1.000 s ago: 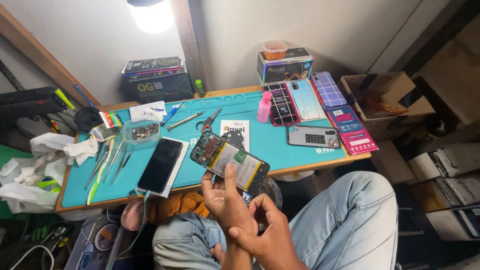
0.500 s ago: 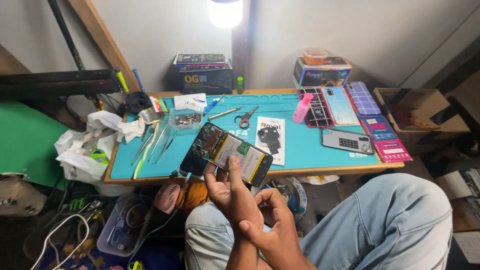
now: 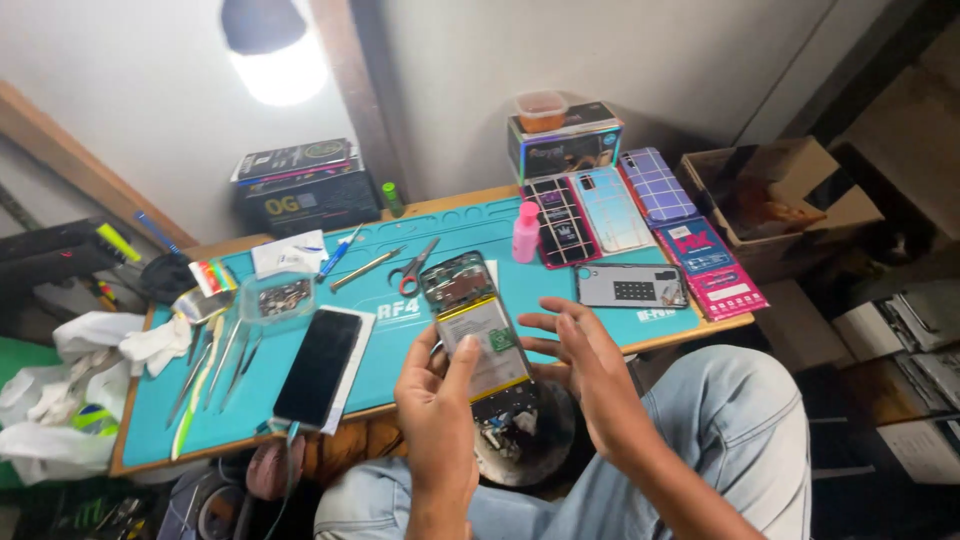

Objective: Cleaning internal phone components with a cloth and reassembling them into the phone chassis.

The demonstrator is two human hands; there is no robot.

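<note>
Opened phone, back cover off, lower centre | left hand grips it | right hand fingers spread, empty | reassembly pending

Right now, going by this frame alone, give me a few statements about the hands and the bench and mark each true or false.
1. The left hand holds the opened phone with its back cover off. True.
2. The right hand grips the scissors. False: the scissors lie untouched on the teal mat; the right hand is open beside the opened phone.
3. A dark-screened phone lies flat on the teal mat, to the left of the hands. True.
4. The pink bottle lies on its side. False: it stands upright.
5. The cardboard box sits on the teal mat. False: it is off the bench's right end.
</note>
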